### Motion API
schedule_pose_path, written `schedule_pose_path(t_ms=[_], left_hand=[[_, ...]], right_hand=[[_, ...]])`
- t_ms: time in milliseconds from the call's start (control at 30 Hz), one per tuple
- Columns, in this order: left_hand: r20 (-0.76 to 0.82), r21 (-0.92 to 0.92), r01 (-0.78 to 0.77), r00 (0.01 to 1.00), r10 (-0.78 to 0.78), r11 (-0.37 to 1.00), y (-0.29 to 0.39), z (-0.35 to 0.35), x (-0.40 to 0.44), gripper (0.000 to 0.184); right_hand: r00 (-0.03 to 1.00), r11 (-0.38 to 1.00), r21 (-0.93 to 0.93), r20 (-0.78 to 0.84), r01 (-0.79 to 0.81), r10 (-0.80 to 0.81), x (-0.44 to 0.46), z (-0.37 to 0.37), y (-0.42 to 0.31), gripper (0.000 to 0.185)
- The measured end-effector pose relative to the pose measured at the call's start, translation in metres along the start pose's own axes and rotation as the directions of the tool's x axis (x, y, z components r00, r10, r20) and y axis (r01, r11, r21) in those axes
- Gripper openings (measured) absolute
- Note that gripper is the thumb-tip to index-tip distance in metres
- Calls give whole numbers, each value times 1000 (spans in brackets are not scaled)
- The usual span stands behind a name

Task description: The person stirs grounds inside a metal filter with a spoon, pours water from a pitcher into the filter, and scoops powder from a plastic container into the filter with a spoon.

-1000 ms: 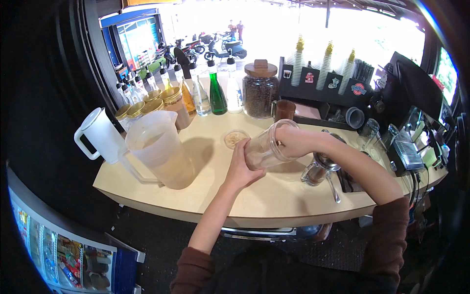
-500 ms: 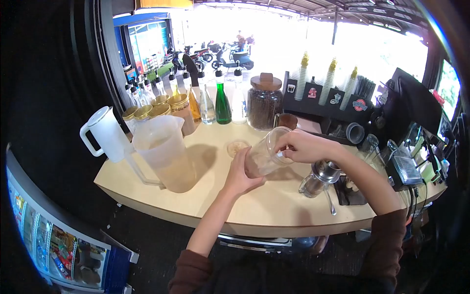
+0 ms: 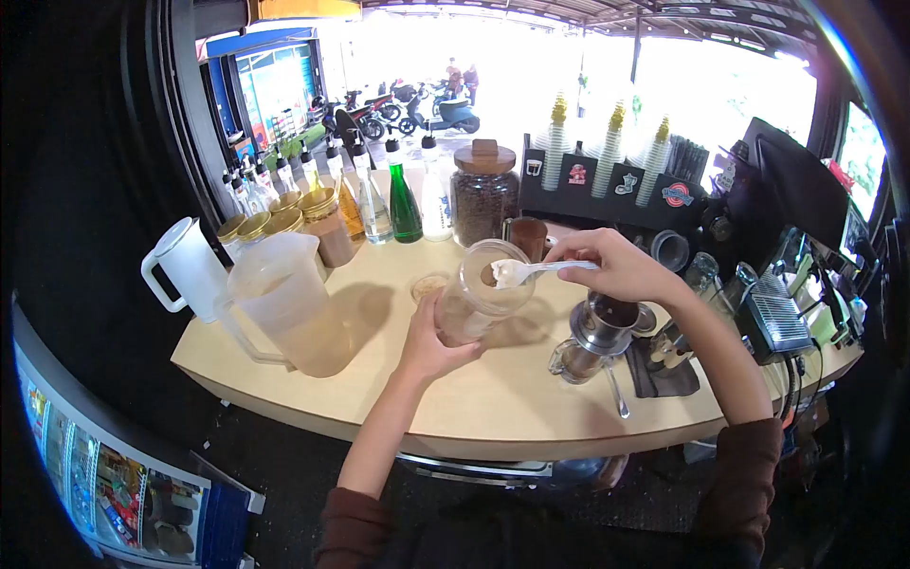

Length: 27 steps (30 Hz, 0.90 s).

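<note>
My left hand (image 3: 431, 343) is wrapped around a clear plastic jar (image 3: 464, 321), tilted slightly above the counter. Pinched by its handle in my right hand (image 3: 616, 267) is a white plastic spoon (image 3: 550, 267). The spoon's bowl lies over the jar's open mouth, with something whitish on it. How much is inside the jar is hard to see. Behind my left hand a round clear lid (image 3: 429, 284) lies on the counter. Below my right hand stands a metal drip coffee filter (image 3: 599, 330) on a glass mug (image 3: 576, 364), beside a metal spoon (image 3: 618, 396).
At left stand a large frosted pitcher (image 3: 289, 303) and a white jug (image 3: 185, 270). Pump bottles (image 3: 405, 204), gold-lidded jars (image 3: 327, 228) and a coffee bean jar (image 3: 485, 194) line the back. A cup rack (image 3: 597, 194), a dark cloth (image 3: 664, 375) and machines (image 3: 782, 318) occupy the right.
My right hand has come up out of the jar with the white spoon, whose bowl now shows. The jar has become more upright. The whole view has shifted slightly.
</note>
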<state>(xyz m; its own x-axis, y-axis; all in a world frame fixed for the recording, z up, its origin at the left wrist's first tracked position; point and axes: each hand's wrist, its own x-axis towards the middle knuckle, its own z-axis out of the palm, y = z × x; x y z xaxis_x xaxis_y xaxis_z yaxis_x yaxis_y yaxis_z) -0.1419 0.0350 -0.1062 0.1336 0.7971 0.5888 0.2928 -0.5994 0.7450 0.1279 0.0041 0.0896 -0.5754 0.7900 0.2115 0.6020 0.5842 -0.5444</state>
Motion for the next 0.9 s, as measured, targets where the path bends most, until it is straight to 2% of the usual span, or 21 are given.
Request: schedule_pose_path(t_ms=[67, 133, 167, 233, 300, 400, 467, 500, 533, 567, 633, 667, 733, 800, 833, 900], left_hand=[[5, -84, 17, 1000, -17, 996, -1, 1, 1, 95], [0, -71, 23, 1000, -23, 997, -3, 4, -2, 94], [-6, -59, 35, 999, -35, 998, -4, 5, -3, 94], [17, -33, 80, 997, -80, 996, 3, 8, -4, 92], [37, -7, 136, 990, -136, 991, 4, 12, -2, 90], [89, -124, 173, 983, -163, 977, 1, 26, 0, 87], [92, -188, 276, 961, -263, 943, 10, 36, 4, 85], [95, -193, 287, 957, -273, 938, 8, 44, 5, 85], [63, -136, 302, 953, -296, 944, 4, 51, 4, 83], [31, -76, 317, 949, -315, 946, 3, 56, 4, 82], [23, -87, 315, 949, -314, 945, 5, 61, 4, 80], [11, -100, 300, 954, -301, 949, 8, 63, 5, 79], [5, -111, 287, 958, -288, 951, 15, 66, 6, 77], [111, -458, 436, 893, -437, 774, 23, 67, 6, 77], [115, -455, 437, 893, -435, 776, 16, 68, 5, 77], [88, -500, 369, 922, -378, 783, 1, 72, 3, 65]], right_hand=[[1000, 999, 31, -30, -6, 7, -8, -8, 6, 20], [992, 982, 176, -95, -65, 83, -21, -16, 10, 22], [991, 982, 175, -104, -67, 86, -28, -21, 12, 22], [984, 992, 120, -179, 23, -1, -47, -30, 17, 22], [980, 991, 136, -196, -17, 44, -67, -36, 22, 22], [965, 992, 81, -236, -96, 113, -98, -47, 24, 22], [959, 992, 65, -257, -106, 119, -115, -51, 30, 23], [951, 993, 50, -288, -106, 116, -123, -51, 33, 24], [941, 995, -28, -329, -92, 77, -129, -50, 38, 24], [943, 995, -20, -322, -99, 87, -133, -49, 39, 24], [931, 989, -43, -345, -144, 121, -141, -48, 39, 23], [923, 995, -60, -381, -75, 46, -144, -43, 44, 25], [930, 995, -55, -364, -82, 56, -148, -39, 49, 26], [937, 995, -42, -341, -96, 76, -151, -33, 54, 29], [935, 994, -38, -345, -98, 79, -152, -32, 53, 29], [928, 990, -13, -350, -142, 128, -152, -33, 51, 27]])
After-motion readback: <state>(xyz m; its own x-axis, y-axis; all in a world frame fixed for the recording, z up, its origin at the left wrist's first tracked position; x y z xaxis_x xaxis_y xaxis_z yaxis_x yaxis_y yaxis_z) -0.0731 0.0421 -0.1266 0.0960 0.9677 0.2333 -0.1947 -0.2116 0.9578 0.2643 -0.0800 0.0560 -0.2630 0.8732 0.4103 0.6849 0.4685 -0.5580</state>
